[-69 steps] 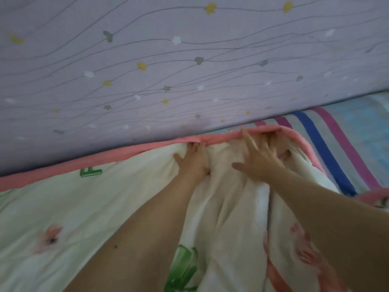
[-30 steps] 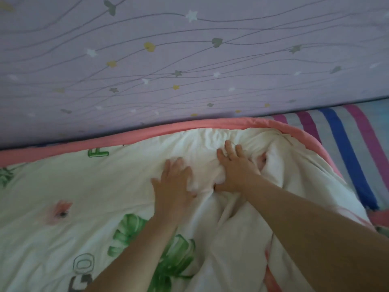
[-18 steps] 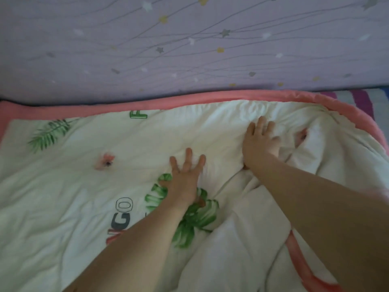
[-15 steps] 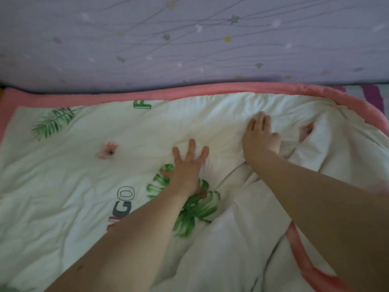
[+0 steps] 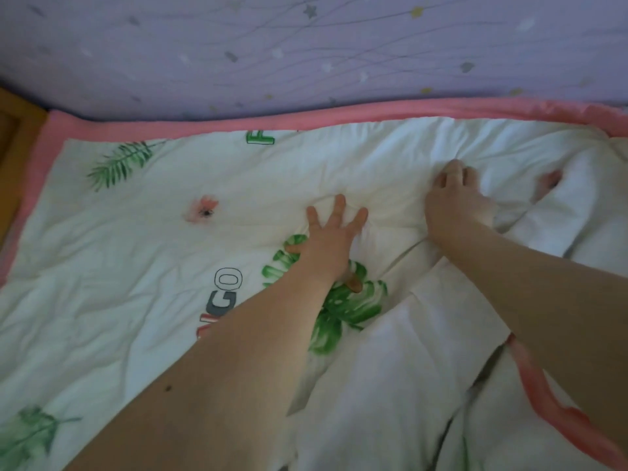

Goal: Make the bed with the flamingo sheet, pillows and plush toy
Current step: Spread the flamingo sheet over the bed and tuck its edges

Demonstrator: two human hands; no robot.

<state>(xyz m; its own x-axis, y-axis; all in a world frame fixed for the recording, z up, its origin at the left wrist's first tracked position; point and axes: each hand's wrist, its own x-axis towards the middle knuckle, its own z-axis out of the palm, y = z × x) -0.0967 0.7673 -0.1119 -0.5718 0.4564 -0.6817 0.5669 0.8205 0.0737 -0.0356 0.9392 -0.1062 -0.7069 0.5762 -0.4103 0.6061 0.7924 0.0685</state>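
Sheet (image 5: 170, 266) lay spread under both hands, its pink border against the lilac cloth (image 5: 306, 45). Left hand (image 5: 331, 239): grip spread flat on the print. Right hand (image 5: 455, 205): grip curled into a fold. Risk: a pull on the bunched right side could have dragged the smooth left part askew. Pillows and toy were out of view; the sheet's right and near edges were cut off.

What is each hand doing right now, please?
Left hand: open, flat on the sheet, fingers spread.
Right hand: fingers bent into the sheet; gripping or only pressing cannot be told.
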